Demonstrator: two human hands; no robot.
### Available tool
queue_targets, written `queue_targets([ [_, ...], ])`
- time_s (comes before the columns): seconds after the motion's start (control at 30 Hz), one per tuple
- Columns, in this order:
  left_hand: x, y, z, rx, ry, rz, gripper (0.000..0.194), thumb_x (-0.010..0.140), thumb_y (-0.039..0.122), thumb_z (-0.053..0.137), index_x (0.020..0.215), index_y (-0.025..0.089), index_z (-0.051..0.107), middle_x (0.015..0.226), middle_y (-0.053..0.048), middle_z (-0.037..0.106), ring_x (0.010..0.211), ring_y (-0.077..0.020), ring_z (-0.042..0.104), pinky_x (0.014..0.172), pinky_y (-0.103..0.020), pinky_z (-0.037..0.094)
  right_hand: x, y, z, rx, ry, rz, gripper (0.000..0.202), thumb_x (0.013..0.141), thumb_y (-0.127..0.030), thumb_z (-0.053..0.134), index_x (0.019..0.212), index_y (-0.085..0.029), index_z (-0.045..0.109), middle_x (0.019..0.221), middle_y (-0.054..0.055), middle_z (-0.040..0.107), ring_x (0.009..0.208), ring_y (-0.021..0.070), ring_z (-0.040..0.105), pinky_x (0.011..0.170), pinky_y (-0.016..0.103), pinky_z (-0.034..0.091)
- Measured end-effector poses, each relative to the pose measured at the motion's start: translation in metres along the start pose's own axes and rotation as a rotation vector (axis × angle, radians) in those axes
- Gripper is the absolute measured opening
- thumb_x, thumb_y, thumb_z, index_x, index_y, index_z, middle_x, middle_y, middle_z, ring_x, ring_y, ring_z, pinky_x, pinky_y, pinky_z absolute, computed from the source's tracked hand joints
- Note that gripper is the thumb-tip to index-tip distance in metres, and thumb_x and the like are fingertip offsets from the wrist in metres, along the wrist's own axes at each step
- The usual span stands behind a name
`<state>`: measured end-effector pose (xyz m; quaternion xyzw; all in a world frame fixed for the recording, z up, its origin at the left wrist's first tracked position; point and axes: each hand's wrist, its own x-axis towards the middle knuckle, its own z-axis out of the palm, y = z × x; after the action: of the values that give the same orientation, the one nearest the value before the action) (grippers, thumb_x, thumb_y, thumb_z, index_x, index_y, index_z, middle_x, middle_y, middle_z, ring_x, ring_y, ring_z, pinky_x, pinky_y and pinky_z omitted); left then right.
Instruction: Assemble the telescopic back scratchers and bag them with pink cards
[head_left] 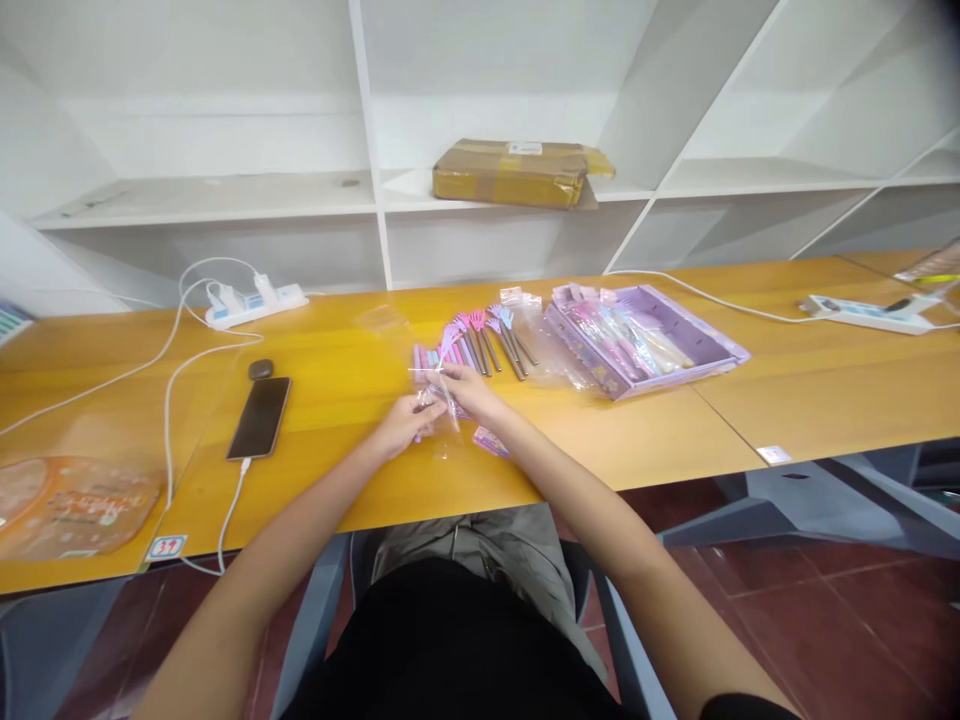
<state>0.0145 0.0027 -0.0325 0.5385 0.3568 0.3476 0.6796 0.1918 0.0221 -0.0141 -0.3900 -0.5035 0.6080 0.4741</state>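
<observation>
My left hand [411,422] is closed in a pinch on a clear plastic bag [445,440] above the table. Close beside it, my right hand [469,392] is closed at the bag's upper part, its fingers on a back scratcher with a purple hand-shaped head [450,338]. How far the scratcher reaches into the bag is hard to make out. Just beyond my hands lies a row of back scratchers [491,338] with pink, purple and blue heads and dark metal rods. Pink and purple handle pieces [426,357] lie to their left. A small purple printed card [490,441] is partly beneath my right wrist.
Right of the scratchers, a purple open box [694,340] holds several bagged items. Clear bags [551,345] lie against it. Leftward are a phone [259,418] on a cable, a small dark case [260,369] and a power strip [256,305]. A taped carton [514,172] rests on the shelf.
</observation>
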Motion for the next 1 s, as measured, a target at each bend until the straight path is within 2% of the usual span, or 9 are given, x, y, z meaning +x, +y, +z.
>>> queue_targets([
  [0.1,0.004,-0.006,0.002,0.009,0.010,0.068,0.052,0.072,0.060,0.098,0.081,0.014,0.076,0.066,0.000,0.063,0.059,-0.0102,0.054,0.057,-0.024,0.040,0.003,-0.006,-0.001,0.129,0.109,-0.047,0.051,0.072,-0.065,0.093,0.085,-0.020,0.073,0.073,-0.001,0.068,0.069,0.0147,0.063,0.065,0.027,0.053],
  [0.2,0.008,-0.004,0.001,-0.162,0.145,0.152,0.051,0.071,0.057,0.100,0.090,0.014,0.081,0.092,-0.007,0.078,0.080,-0.0151,0.067,0.075,-0.028,0.052,-0.010,-0.033,-0.019,0.246,0.343,-0.288,0.047,0.083,-0.065,0.086,0.101,-0.024,0.074,0.072,-0.004,0.059,0.065,0.0122,0.058,0.058,0.025,0.049],
  [0.27,0.010,0.002,-0.002,-0.301,0.218,0.172,0.049,0.072,0.053,0.101,0.094,0.014,0.081,0.101,-0.009,0.081,0.087,-0.0160,0.070,0.081,-0.029,0.055,-0.032,-0.054,-0.031,0.174,0.432,-0.398,0.044,0.094,-0.063,0.078,0.116,-0.026,0.074,0.069,-0.006,0.052,0.055,0.0098,0.048,0.047,0.023,0.038],
  [0.33,0.010,0.008,-0.006,-0.396,0.264,0.191,0.047,0.074,0.051,0.101,0.093,0.014,0.080,0.101,-0.009,0.081,0.086,-0.0153,0.071,0.081,-0.029,0.056,-0.062,-0.067,-0.035,-0.019,0.365,-0.354,0.045,0.101,-0.062,0.070,0.127,-0.025,0.071,0.064,-0.008,0.050,0.047,0.0089,0.038,0.041,0.024,0.030],
  [0.4,0.009,0.014,-0.008,-0.450,0.299,0.199,0.044,0.076,0.049,0.100,0.091,0.014,0.078,0.097,-0.007,0.080,0.084,-0.0145,0.072,0.079,-0.028,0.057,-0.094,-0.069,-0.029,-0.195,0.193,-0.201,0.046,0.106,-0.061,0.064,0.133,-0.024,0.065,0.061,-0.009,0.052,0.044,0.0102,0.039,0.039,0.024,0.031],
  [0.57,0.005,0.019,-0.003,-0.505,0.340,0.153,0.040,0.079,0.043,0.099,0.093,0.014,0.076,0.091,-0.004,0.079,0.078,-0.0119,0.072,0.075,-0.025,0.057,-0.138,-0.038,-0.002,-0.432,-0.104,0.002,0.035,0.113,-0.059,0.047,0.111,-0.025,0.056,0.069,-0.007,0.059,0.047,0.0105,0.049,0.050,0.025,0.043],
  [0.7,0.001,0.020,0.002,-0.507,0.315,0.145,0.039,0.080,0.043,0.098,0.093,0.014,0.077,0.091,-0.004,0.079,0.079,-0.0123,0.074,0.074,-0.023,0.057,-0.138,-0.022,0.003,-0.583,-0.047,-0.032,0.032,0.115,-0.053,0.043,0.108,-0.025,0.057,0.071,-0.006,0.060,0.049,0.0121,0.052,0.056,0.028,0.045],
  [0.87,-0.001,0.023,0.000,-0.538,0.291,0.155,0.040,0.077,0.043,0.100,0.092,0.014,0.077,0.091,-0.004,0.081,0.076,-0.0107,0.073,0.072,-0.022,0.059,-0.138,-0.024,-0.003,-0.622,0.017,-0.050,0.032,0.115,-0.050,0.042,0.100,-0.026,0.056,0.073,-0.005,0.061,0.052,0.0128,0.055,0.060,0.029,0.047],
  [1.0,-0.002,0.024,0.001,-0.534,0.283,0.143,0.041,0.076,0.044,0.101,0.093,0.014,0.078,0.094,-0.005,0.082,0.082,-0.0132,0.077,0.075,-0.023,0.061,-0.137,-0.026,-0.003,-0.623,0.005,-0.052,0.031,0.115,-0.049,0.043,0.107,-0.025,0.060,0.074,-0.005,0.062,0.053,0.0128,0.056,0.061,0.029,0.047],
])
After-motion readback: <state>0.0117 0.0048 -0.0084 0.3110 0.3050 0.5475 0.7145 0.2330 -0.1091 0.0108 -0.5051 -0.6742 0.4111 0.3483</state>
